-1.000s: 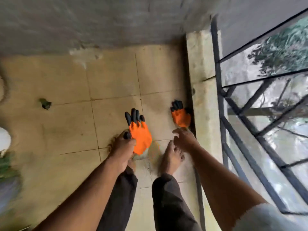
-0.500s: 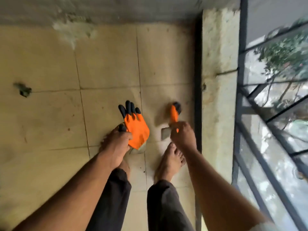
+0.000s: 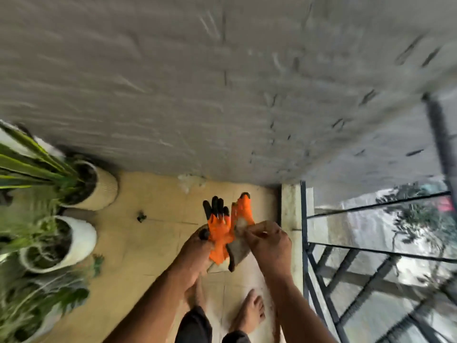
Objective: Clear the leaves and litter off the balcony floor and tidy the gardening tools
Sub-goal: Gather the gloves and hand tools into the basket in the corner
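Two orange gardening gloves with black fingertips, held up above the tiled balcony floor (image 3: 153, 243) in front of the person; the left glove (image 3: 218, 231) shows four black fingertips pointing away from the wearer and a crumpled orange palm, its lower part greyish; the right glove (image 3: 243, 214) is seen mostly as an orange back with one dark tip at its far end and a pale grey cuff turned toward the hands; motion blur softens the detail of both. The left hand (image 3: 197, 251) grips the left glove from below, fingers curled round its lower part, thumb against the orange fabric; the right hand (image 3: 268, 240) pinches the cuff of the right glove between thumb and fingers; the two gloves touch or overlap between the hands. A small dark leaf (image 3: 141, 216) lies on the tiles to the left of the gloves, well apart from them; potted plants (image 3: 74, 189) stand along the left edge; a black railing (image 3: 305, 243) bounds the right.
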Motion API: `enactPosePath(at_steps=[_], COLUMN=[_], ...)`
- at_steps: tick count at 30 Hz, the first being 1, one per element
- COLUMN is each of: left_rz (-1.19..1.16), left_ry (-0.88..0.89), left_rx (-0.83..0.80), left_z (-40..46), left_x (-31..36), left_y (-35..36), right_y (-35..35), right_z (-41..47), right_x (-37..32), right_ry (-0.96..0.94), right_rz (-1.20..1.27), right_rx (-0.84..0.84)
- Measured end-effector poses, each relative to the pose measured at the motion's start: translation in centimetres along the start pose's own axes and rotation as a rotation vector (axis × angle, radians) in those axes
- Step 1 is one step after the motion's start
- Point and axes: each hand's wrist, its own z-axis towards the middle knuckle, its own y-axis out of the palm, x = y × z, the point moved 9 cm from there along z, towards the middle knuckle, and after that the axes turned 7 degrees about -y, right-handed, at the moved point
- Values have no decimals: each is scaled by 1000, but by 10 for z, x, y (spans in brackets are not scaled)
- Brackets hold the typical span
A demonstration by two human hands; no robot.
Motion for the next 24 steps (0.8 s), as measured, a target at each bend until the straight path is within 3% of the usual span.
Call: enactPosePath(at_steps=[3,8,13,17,24], left_rz=[-85,-84,-175,-206,-406], left_ry=[56,113,123,96,141], left_rx=[-9,-24,8,63,46], left_z=[-75,-146,-191,-210,-244], left_x=[39,57,52,42,33], left_y=[-4,-17,-32,-60,-116], right_y=[-28,-34,-19,-9,64], right_z=[-28,-66,-108,-133,-178], right_x=[-71,-149,-199,-232,-280], right_ry=[-81,-230,-376,-424,-663], right_rz=[71,22,-36,56,-160], right_rx=[-12,-193,-323,-379,-529])
